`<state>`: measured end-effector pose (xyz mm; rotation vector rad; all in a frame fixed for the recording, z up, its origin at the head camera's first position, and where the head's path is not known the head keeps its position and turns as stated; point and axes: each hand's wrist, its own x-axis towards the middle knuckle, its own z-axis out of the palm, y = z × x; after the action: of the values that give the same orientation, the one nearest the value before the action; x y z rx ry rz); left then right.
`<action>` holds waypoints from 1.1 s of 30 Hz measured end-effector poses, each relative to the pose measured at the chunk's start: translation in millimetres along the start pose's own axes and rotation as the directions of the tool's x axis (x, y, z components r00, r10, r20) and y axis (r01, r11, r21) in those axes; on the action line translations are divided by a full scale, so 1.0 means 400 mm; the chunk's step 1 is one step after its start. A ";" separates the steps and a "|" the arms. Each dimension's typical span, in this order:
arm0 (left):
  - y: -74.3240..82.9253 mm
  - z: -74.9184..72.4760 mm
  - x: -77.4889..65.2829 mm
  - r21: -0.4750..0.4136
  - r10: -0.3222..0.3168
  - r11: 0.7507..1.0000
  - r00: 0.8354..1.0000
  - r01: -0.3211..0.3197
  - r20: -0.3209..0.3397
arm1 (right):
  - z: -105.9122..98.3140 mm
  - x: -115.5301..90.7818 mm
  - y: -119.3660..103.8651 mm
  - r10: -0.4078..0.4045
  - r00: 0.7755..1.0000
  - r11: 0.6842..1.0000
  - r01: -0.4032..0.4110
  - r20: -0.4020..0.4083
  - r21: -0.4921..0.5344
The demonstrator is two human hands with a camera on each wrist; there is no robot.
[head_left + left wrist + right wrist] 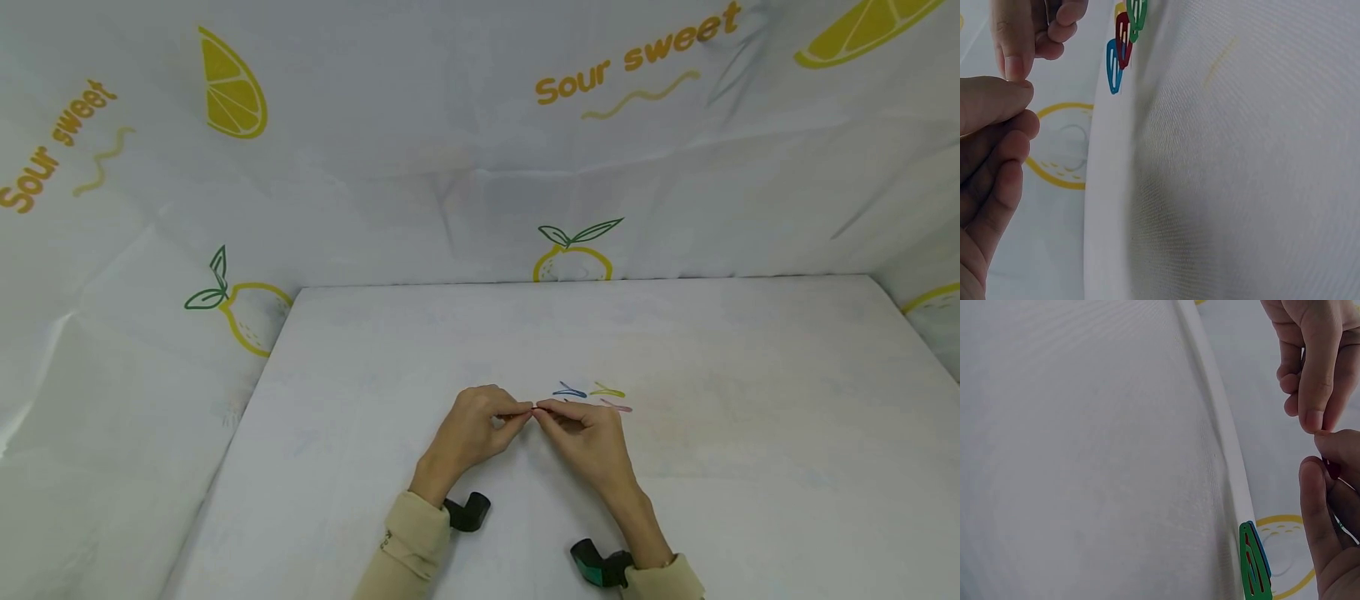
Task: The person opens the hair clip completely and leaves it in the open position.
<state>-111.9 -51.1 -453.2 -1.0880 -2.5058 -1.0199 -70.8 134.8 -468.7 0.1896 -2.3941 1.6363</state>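
My left hand [476, 425] and right hand [588, 433] meet above the white table, thumb and fingertips pinching a small dark red snap hair clip [1331, 467] between them. Most of this clip is hidden by the fingers; its dark red part shows under the right thumb in the right wrist view. Just beyond the right hand lie a blue hair clip [573, 392], a yellow hair clip [611, 392] and a reddish-pink hair clip [618, 407], spread in V shapes. A green hair clip [1137, 22] appears beside them in the left wrist view.
The white tabletop [360, 367] spreads around the hands. A white cloth [390, 217] printed with lemons rises behind and at the sides. Black wrist-worn devices [468, 512] sit at both wrists, just above the tabletop.
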 end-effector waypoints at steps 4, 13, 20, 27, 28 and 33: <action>0.002 0.001 0.001 0.002 -0.001 1.000 1.000 0.001 0.007 | 0.000 -0.001 0.000 0.002 1.000 1.000 -0.002 -0.003 -0.002; 0.004 0.003 0.001 0.033 0.004 0.999 1.000 -0.004 0.011 | 0.001 0.000 0.000 -0.028 0.999 0.999 0.027 -0.026 -0.039; 0.009 0.009 0.004 0.016 -0.011 1.000 1.000 0.011 0.020 | 0.001 0.001 0.001 -0.067 0.996 0.992 0.061 -0.055 -0.110; 0.013 0.005 0.005 0.005 -0.012 1.000 1.000 0.012 0.009 | 0.001 0.003 -0.001 -0.094 0.994 0.988 0.085 -0.060 -0.128; 0.014 0.004 0.005 0.003 -0.012 1.000 1.000 0.012 0.010 | 0.001 0.002 -0.001 -0.095 0.994 0.988 0.087 -0.060 -0.129; 0.014 0.003 0.003 -0.018 -0.009 1.000 1.000 0.009 0.006 | 0.001 0.002 -0.001 -0.104 0.993 0.986 0.095 -0.061 -0.134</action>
<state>-108.6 -46.8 -450.8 -1.0871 -2.5126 -1.0446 -71.3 134.1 -468.2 0.2228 -2.3898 1.4138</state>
